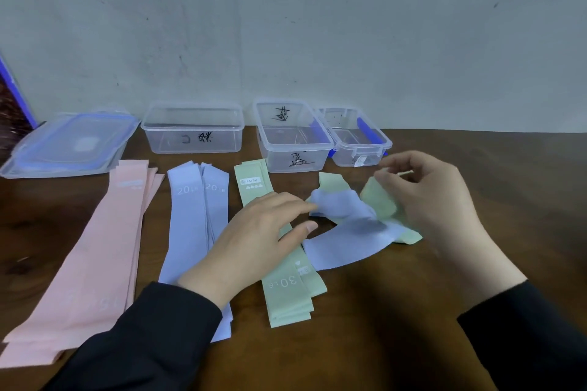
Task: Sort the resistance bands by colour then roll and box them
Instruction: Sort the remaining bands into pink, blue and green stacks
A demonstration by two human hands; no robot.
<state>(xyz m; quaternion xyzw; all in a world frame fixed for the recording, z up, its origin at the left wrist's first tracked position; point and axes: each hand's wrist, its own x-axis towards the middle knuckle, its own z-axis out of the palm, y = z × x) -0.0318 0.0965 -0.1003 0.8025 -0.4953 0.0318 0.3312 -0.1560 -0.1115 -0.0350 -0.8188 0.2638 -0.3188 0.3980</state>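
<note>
Three sorted stacks lie flat on the brown wooden bench [444,311], side by side and running away from the viewer: pink bands [95,263] at left, lilac bands [190,216] marked "20 LB" next, then green bands [286,295] marked "30 LB", with a "HEAVY" label at the far end. To the right of the green stack an unsorted tangle remains: a loose lilac band [349,238] curves across the bench, bunched at its far end, with a crumpled green band [381,203] under and beside it. The left hand [254,238] lies over the green stack, fingers extended and relaxed, fingertips at the bunched end of the loose lilac band; no grasp evident. The right hand [428,194] hangs above the tangle, fingers curled, pinching the crumpled green band. Along the wall stand three clear plastic boxes [192,133], open, bearing handwritten marks. Stacked lids [73,143] with blue trim lie at far left
</note>
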